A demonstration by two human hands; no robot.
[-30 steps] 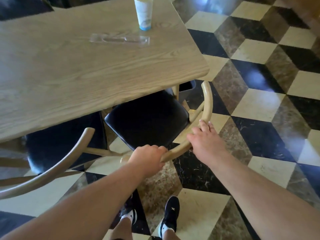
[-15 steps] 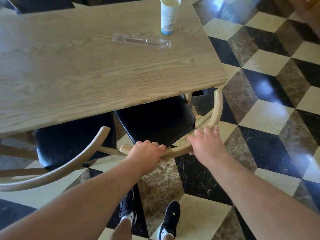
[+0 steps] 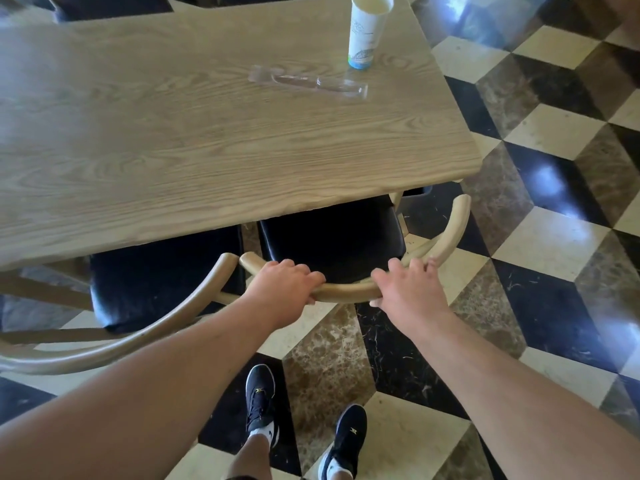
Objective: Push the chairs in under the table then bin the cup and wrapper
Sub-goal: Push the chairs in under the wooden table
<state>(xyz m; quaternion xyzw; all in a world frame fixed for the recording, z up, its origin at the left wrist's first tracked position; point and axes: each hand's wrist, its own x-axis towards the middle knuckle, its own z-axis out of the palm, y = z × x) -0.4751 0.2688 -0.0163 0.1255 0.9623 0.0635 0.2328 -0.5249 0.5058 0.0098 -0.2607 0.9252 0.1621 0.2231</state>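
Note:
A wooden chair with a black seat (image 3: 332, 244) and a curved back rail stands at the near right corner of the wooden table (image 3: 194, 150), its seat partly under the top. My left hand (image 3: 284, 292) grips the left part of that rail. My right hand (image 3: 408, 292) holds the rail further right, fingers draped over it. A second chair (image 3: 156, 282) of the same kind stands to the left, its seat half under the table. A white paper cup (image 3: 367, 32) stands upright near the far right edge. A clear wrapper (image 3: 308, 81) lies flat just in front of the cup.
The floor (image 3: 540, 237) has a black, cream and brown checker pattern and lies open to the right. My two feet in black shoes (image 3: 263, 403) stand just behind the chair. More dark chairs (image 3: 104, 5) show past the table's far edge.
The right chair has slid forward under the table with both hands on its rail. Its seat is more covered by the tabletop, and its rail end now nearly meets the left chair's.

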